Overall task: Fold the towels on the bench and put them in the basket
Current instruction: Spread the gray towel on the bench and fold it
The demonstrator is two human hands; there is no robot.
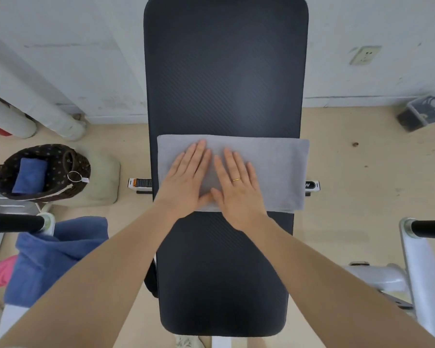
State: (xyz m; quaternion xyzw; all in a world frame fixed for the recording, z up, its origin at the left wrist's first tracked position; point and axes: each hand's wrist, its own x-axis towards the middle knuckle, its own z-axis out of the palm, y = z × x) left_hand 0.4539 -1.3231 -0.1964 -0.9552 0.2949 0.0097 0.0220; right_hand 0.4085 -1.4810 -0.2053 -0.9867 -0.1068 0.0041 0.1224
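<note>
While both hands, left (186, 179) and right (236, 189), press flat-fingered, the grey towel (274, 169) lies beneath them across the counter (224, 71).

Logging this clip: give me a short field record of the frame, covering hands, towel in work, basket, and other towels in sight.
left hand: flat on the grey towel, fingers straight
right hand: flat on the same towel, ring on one finger
grey towel: folded, lying across the bench
basket: on the floor to the left, holds a folded blue towel
other towels: loose blue towel at lower left, pink cloth beside it
</note>
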